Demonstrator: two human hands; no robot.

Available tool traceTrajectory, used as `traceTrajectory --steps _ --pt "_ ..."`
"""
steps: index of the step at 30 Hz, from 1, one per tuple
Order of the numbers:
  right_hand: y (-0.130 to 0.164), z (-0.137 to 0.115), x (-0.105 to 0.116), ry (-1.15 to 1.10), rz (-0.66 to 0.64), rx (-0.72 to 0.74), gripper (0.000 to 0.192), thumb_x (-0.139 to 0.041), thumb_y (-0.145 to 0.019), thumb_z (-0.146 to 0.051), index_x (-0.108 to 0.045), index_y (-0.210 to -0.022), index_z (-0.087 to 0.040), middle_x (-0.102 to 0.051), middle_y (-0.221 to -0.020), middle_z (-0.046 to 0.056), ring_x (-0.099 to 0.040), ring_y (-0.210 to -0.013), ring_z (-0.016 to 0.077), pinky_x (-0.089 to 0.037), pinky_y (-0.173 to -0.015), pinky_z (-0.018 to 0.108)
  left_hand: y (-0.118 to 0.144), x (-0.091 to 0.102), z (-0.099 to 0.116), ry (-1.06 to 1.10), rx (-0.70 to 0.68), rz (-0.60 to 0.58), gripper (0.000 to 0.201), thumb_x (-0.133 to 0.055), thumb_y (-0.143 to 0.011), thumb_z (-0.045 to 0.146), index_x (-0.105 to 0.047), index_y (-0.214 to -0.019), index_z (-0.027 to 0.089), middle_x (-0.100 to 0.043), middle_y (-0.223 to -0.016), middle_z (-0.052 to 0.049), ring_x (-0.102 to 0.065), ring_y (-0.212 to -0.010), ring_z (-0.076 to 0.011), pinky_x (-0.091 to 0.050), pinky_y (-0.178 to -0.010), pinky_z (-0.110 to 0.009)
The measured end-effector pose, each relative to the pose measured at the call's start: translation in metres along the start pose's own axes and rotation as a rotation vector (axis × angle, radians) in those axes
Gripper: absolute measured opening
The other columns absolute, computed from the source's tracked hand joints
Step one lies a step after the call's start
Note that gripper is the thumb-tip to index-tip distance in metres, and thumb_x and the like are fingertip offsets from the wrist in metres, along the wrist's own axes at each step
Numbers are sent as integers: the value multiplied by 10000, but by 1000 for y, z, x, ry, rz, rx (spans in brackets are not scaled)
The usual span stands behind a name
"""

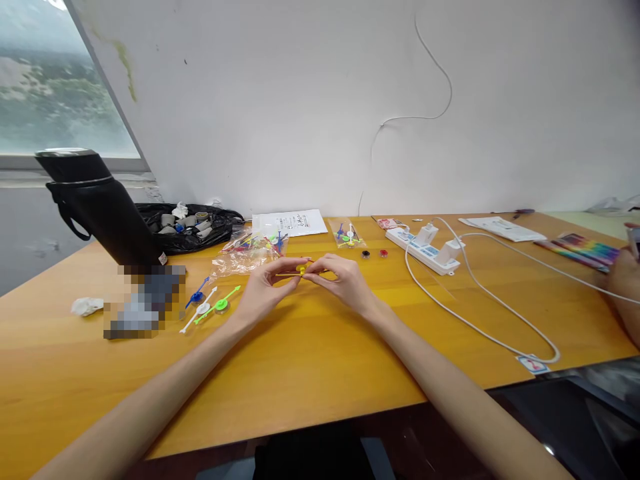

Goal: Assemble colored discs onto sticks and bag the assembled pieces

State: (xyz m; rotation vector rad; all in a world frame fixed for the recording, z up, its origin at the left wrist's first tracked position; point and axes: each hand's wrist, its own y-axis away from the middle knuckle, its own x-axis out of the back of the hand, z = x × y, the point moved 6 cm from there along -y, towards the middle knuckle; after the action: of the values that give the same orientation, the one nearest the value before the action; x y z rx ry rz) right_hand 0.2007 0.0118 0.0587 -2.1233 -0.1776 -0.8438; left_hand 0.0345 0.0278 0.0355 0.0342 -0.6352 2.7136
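Observation:
Between my two hands, just above the table, is a small yellow arrow spinner (302,270). My left hand (273,283) pinches it from the left with thumb and fingers. From the right, my right hand (340,280) grips it the same way, and the fingers hide part of it. To the left on the table lie a blue arrow spinner (197,297), a white arrow spinner (202,309) and a green arrow spinner (221,305), side by side. Behind my left hand sits a clear plastic bag (255,243) with several coloured spinner parts.
A black bottle (100,207) stands at left beside a black plastic bag (220,223). At the back are a small bagged spinner set (347,233), a black disc (366,254) and a red disc (383,253). A white power strip (425,252) trails cables at right, near another person's hand (625,287).

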Motion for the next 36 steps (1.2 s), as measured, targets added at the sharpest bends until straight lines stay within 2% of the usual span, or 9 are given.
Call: traceTrajectory --steps 9,15,20,23,28,32,36 --pt "0 -2 2 27 2 29 165 -615 -982 -358 -715 -938 -235 -738 -902 45 -661 -857 201 -532 -842 345 1 -1 1 -5 -8 -29 331 -745 -857 355 -751 -1155 212 -740 -1236 -90 -698 -1129 -268 -535 -1046 -434" --pt "1 0 3 -13 24 -28 179 -650 -956 -396 -674 -925 -222 -720 -919 46 -670 -892 194 -531 -873 334 0 0 6 -52 -24 -38 335 -748 -852 382 -762 -1144 219 -747 -1228 -87 -685 -1162 -280 -511 -1073 -437" --pt "0 3 1 -101 54 -104 276 -692 -919 -403 -615 -1105 -214 -693 -1028 58 -661 -946 187 -541 -873 325 0 1 3 -51 3 -55 347 -743 -857 374 -752 -1160 204 -746 -1228 -92 -690 -1151 -267 -539 -1041 -401" --pt "-1 4 -2 -180 18 -150 371 -691 -917 -381 -592 -1230 -210 -684 -1140 85 -655 -1028 196 -536 -917 343 0 1 2 -27 21 -62 362 -736 -862 387 -743 -1169 195 -734 -1254 -95 -688 -1155 -262 -549 -1029 -398" --pt "1 4 -16 -404 -145 -259 328 -604 -972 -350 -633 -1267 -210 -679 -1263 86 -636 -1167 212 -488 -1030 371 0 -1 2 18 38 -90 361 -726 -877 392 -741 -1169 181 -743 -1235 -100 -699 -1139 -259 -554 -1018 -397" --pt "4 5 -25 -544 -178 -333 311 -601 -967 -364 -654 -1214 -183 -695 -1226 92 -662 -1133 220 -496 -1021 372 1 -2 -5 -17 71 -113 385 -686 -911 401 -724 -1231 190 -746 -1231 -101 -729 -1064 -248 -562 -993 -393" --pt "5 11 -30 -559 -162 -352 305 -632 -943 -365 -663 -1182 -178 -705 -1200 97 -679 -1076 222 -508 -998 376 1 -1 -11 -27 97 -115 405 -681 -911 420 -719 -1244 192 -765 -1184 -95 -741 -1037 -247 -564 -983 -386"
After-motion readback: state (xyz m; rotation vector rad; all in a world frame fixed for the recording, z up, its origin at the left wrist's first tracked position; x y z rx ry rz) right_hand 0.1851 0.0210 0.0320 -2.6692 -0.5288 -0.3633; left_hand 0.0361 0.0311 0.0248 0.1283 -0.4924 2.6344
